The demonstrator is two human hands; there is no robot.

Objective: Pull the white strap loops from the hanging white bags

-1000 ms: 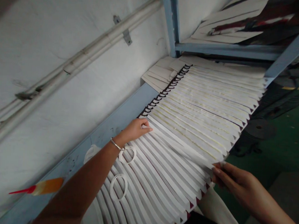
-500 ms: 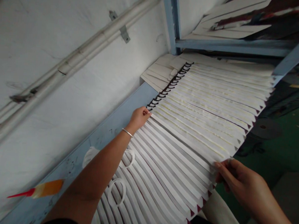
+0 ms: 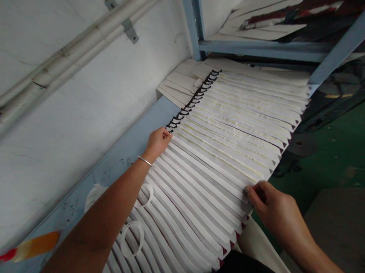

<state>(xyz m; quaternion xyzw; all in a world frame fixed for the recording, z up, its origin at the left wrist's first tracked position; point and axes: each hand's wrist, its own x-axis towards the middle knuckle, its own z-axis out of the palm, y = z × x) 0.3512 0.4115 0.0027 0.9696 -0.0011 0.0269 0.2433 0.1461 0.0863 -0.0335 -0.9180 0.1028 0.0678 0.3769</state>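
Observation:
My left hand [image 3: 159,142], with a bangle at the wrist, pinches the far-left end of a long white strip [image 3: 208,164]. My right hand [image 3: 270,204] has thumb and fingers closed at the strip's other end, near the right edge of the layered pieces. The strip lies stretched between both hands, along the lowest of the overlapped white pieces [image 3: 232,114], which carry yellowish glue-like lines. Black curved tips [image 3: 192,102] stick out along their left ends. Below the hands, more white strips [image 3: 179,201] lie in rows, some with dark red corners at the right.
Two white loops [image 3: 132,240] rest on the strips. A bottle with amber contents and a red nozzle [image 3: 36,247] lies on the blue bench [image 3: 116,165]. Pale card pieces [image 3: 179,83] sit by the wall, beneath a blue metal frame [image 3: 263,49]. Pipes run along the wall.
The view has shifted, so everything appears further left. The dark gap along the strip has narrowed, and the strip lies closer to the layered pieces. Both hands keep their grip.

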